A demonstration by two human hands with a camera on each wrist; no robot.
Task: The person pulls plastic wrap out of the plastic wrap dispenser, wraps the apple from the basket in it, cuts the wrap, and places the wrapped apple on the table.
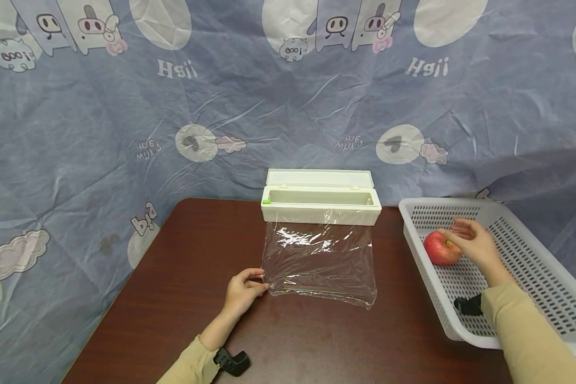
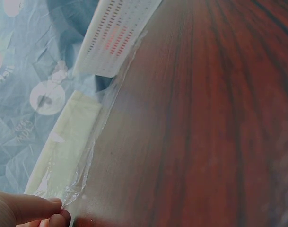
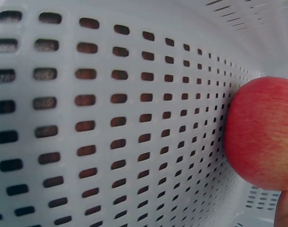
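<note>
A sheet of clear plastic wrap (image 1: 319, 261) stretches toward me from a white wrap dispenser box (image 1: 320, 214), whose lid stands raised. My left hand (image 1: 242, 290) pinches the sheet's near left corner between thumb and fingers; the left wrist view shows the crinkled wrap edge (image 2: 90, 156) running away from the fingertips. On the right, a red apple (image 1: 437, 249) lies in a white perforated basket (image 1: 424, 282), against its left side. My right hand (image 1: 480, 246) reaches over it, thumb and fingers loosely spread at the apple's top right. In the right wrist view, fingertips (image 3: 283, 210) show right at the apple (image 3: 262, 135).
A dark brown wooden table (image 1: 187, 250) carries the box, wrap and basket. Behind it hangs a blue-grey printed cloth (image 1: 278, 117), close to the box's back. The basket's raised rim surrounds my right hand. A small green piece (image 1: 266, 201) sits on the box's left end.
</note>
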